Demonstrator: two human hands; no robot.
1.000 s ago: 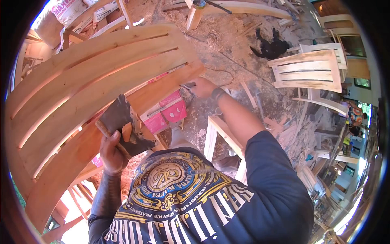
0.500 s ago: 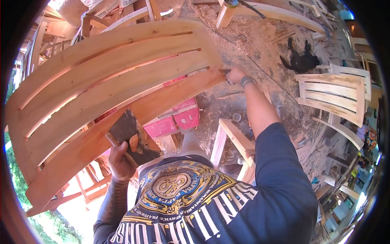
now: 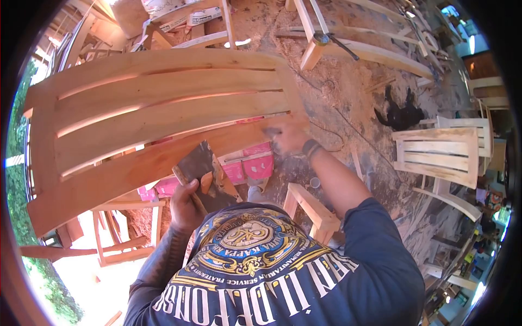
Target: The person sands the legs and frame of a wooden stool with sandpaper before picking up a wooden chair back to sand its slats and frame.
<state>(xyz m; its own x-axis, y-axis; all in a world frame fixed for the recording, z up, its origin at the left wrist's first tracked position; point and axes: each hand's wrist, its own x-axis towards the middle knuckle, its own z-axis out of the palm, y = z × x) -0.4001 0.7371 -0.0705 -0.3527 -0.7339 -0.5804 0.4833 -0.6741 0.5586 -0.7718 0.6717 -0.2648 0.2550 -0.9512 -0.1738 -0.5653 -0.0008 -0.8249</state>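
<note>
Basically, the work centres on the slatted wood panel (image 3: 163,100), which lies at a slant in front of the person, its nearest slat towards the body. The left hand (image 3: 186,209) grips the edge of a dark board (image 3: 191,162), thumb on top, close to that slat. The right hand (image 3: 291,140) is closed around a small blade (image 3: 272,131) at the slat's right end; motion blur hides the exact finger placement, and firm contact cannot be confirmed. An orange-brown lump (image 3: 206,182) sits on the board and looks like filler.

For a good result, hold the blade at a shallow angle, press evenly and draw along the grain. Load little at a time. Keep the board level and near the slat, so that drips land on it.

Containers: pink boxes (image 3: 258,164) stand below the panel; their contents are hidden, and whether they bear the panel cannot be told. Beyond the panel lies a printed sack (image 3: 204,16), contents hidden. A round tin (image 3: 322,38) rests on a wooden post; its contents are too small to identify. A small cup (image 3: 315,182) stands on the floor, contents unclear.
</note>
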